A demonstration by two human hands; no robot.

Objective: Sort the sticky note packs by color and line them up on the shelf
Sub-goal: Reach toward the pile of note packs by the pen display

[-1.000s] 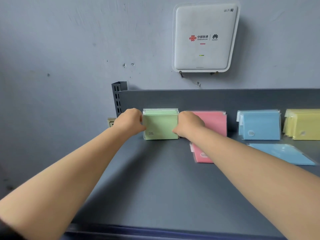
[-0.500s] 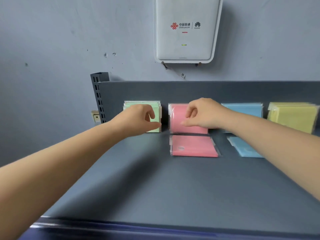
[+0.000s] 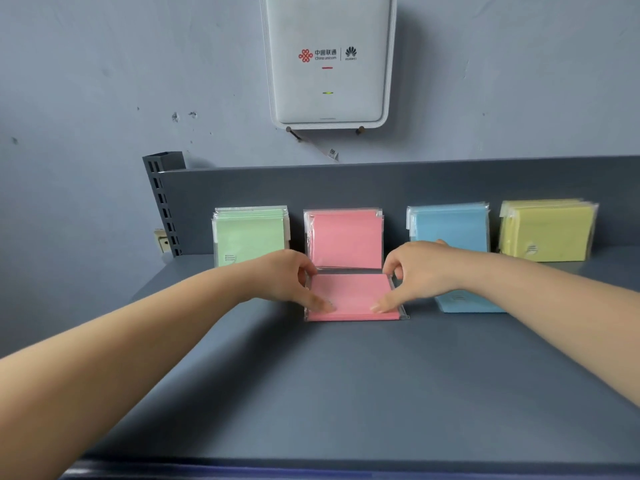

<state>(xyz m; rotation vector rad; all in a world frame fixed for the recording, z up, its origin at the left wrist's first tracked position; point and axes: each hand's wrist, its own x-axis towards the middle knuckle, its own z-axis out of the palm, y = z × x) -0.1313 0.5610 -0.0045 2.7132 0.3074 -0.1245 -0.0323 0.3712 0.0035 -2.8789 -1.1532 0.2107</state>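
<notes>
**Flat pink pack could slip or knock its neighbours as it is stood up**

The left hand [image 3: 291, 282] pinches the left edge of the flat pink pack [image 3: 349, 296], thumb on the near corner and fingers curled at the far corner. The right hand [image 3: 415, 275] does the same on the right edge. Both hands are closed on this one pack, which lies on the shelf [image 3: 311, 393] just in front of the upright pink stack [image 3: 344, 239].

The wrapper looks slick, so in my judgement the pack may slide out of such a light corner grip when tilted up. If it is pushed back too hard, the pink stack leaning on the back panel could topple or skew.

The left wrist sits close to the green stack [image 3: 249, 235], at about 10 o'clock from the flat pack; a wide elbow swing could nudge it. The right hand covers part of the blue stack [image 3: 448, 225] at about 2 o'clock, and its forearm crosses a flat blue pack [image 3: 457, 303] at 3 o'clock, which a dragging arm could shift out of line. The yellow stack [image 3: 547, 232], farther right, stands well apart from both hands.
</notes>
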